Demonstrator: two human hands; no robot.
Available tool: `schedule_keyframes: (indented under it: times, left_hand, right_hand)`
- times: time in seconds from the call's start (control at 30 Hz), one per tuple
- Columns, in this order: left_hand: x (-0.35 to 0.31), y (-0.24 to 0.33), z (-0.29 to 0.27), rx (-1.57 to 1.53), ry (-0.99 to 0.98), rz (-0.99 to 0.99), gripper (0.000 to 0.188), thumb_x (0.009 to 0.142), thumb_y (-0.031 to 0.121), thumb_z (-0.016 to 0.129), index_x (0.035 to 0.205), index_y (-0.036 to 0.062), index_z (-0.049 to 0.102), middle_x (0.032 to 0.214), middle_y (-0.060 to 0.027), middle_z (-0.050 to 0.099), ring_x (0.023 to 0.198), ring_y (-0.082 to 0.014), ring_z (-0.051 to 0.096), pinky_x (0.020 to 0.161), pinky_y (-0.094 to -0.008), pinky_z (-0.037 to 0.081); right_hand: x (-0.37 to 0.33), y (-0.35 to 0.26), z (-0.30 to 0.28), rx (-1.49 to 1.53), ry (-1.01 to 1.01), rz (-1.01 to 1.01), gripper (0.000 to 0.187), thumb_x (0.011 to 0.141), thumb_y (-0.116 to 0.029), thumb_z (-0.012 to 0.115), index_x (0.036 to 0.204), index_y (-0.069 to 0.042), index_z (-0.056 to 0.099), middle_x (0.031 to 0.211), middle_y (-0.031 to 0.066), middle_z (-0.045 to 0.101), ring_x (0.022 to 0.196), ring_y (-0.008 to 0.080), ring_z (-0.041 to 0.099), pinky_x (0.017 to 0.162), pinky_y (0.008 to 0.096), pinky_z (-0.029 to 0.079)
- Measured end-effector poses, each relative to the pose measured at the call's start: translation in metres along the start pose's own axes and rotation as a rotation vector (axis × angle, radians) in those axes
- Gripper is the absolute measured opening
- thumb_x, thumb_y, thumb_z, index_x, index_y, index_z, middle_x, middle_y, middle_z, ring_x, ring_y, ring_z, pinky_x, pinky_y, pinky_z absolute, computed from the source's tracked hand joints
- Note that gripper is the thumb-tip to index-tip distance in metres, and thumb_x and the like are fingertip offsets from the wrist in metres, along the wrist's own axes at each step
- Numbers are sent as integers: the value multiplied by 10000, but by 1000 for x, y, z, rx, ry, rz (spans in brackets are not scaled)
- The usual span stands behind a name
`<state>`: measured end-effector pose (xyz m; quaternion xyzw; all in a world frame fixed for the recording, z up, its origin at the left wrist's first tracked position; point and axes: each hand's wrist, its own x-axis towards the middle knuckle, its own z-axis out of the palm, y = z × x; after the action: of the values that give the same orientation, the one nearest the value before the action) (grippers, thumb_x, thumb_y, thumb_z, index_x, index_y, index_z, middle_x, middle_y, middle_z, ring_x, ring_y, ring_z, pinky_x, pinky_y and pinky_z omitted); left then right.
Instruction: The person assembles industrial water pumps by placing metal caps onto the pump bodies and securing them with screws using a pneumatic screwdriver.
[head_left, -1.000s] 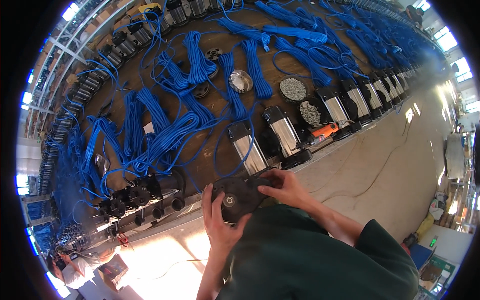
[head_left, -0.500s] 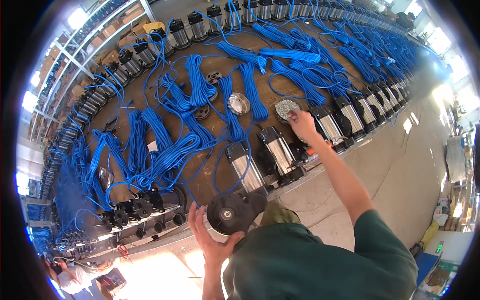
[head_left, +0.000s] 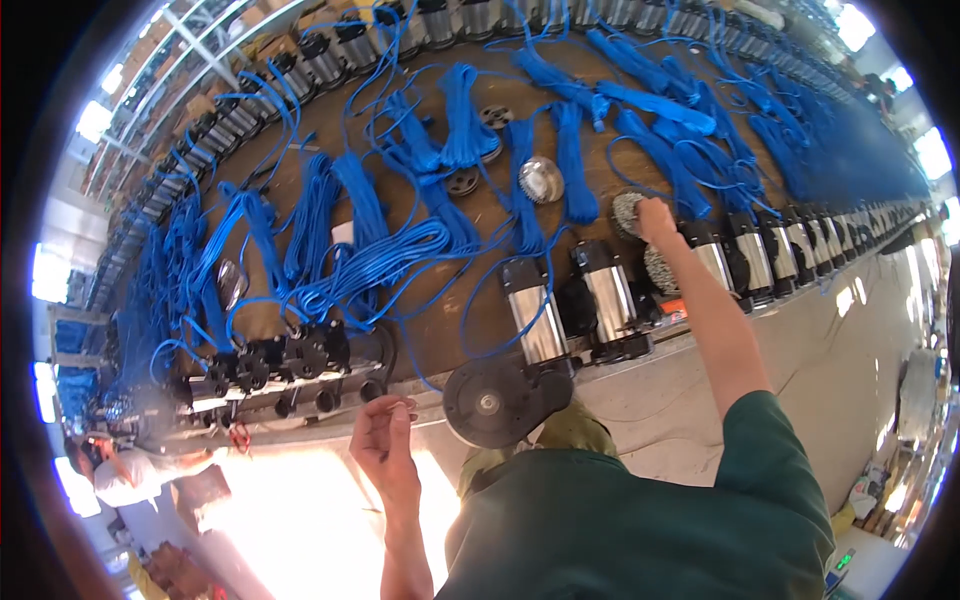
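My right hand (head_left: 657, 222) reaches forward with its fingers bunched at the edge of a round dish of small metal parts (head_left: 628, 212). Its fingertips are partly hidden. My left hand (head_left: 388, 445) is raised with thumb and fingers closed together; anything between them is too small to make out. Just right of it, apart from the fingers, is a pump (head_left: 540, 325) with a steel body and a round black end (head_left: 488, 403) facing me. Another steel-bodied pump (head_left: 606, 300) lies beside it. A second dish of small parts (head_left: 660, 270) sits by my right forearm.
Bundles of blue cable (head_left: 460, 115) cover much of the brown table (head_left: 590, 160). A shiny metal bowl (head_left: 541, 180) lies among them. Rows of pumps line the table's edges, with black pump parts (head_left: 305, 350) at the near left. Another person (head_left: 130, 475) is at far left.
My left hand has come off the pump's black end and moved left, its fingers drawing together. My right hand stays at the dish. The whole view has shifted.
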<state>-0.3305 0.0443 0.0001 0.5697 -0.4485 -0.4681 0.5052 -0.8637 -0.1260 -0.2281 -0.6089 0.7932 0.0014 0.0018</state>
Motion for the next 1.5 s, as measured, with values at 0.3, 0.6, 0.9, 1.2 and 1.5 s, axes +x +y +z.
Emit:
schedule_keyframes:
  times: [0.3, 0.6, 0.9, 1.2, 1.5]
  left_hand:
    - [35, 46, 90, -533, -505, -333, 153, 937, 135, 554, 1002, -1, 577, 866, -101, 630, 799, -199, 614, 748, -321, 504]
    - [34, 22, 196, -878, -660, -1041, 480, 1013, 358, 381, 1139, -100, 445, 1152, -288, 527, 1148, -437, 516, 1056, -506, 408]
    - [23, 34, 184, -902, -787, -885, 414, 1012, 240, 351, 1157, -131, 464, 1232, -312, 522, 1190, -430, 515, 1062, -477, 416]
    - [30, 47, 179, -835, -816, -779, 408, 1017, 237, 332, 1173, -104, 492, 1272, -313, 514, 1215, -425, 501, 1064, -469, 413]
    - [63, 26, 255, -387, -888, -897, 360, 993, 295, 439, 1070, -38, 555, 890, -136, 589, 855, -267, 584, 756, -365, 487]
  right_hand:
    - [-24, 28, -49, 436, 196, 232, 202, 703, -185, 752, 807, -20, 700, 725, 175, 676, 709, 337, 680, 657, 399, 554]
    - [-183, -121, -274, 960, -16, -303, 177, 771, -114, 728, 902, -2, 692, 715, 106, 684, 632, 128, 652, 615, 258, 515]
    - [-262, -40, -114, 1670, 297, 976, 305, 816, -352, 738, 943, -110, 604, 777, -31, 567, 632, 86, 548, 522, 255, 388]
    - [-236, -29, -43, 1849, 106, 1238, 337, 771, -409, 777, 818, -134, 586, 679, -29, 535, 553, 109, 510, 488, 271, 376]
    - [-229, -21, -30, 1888, 262, 1136, 322, 767, -288, 797, 908, -54, 625, 758, 1, 586, 580, 93, 516, 514, 240, 415]
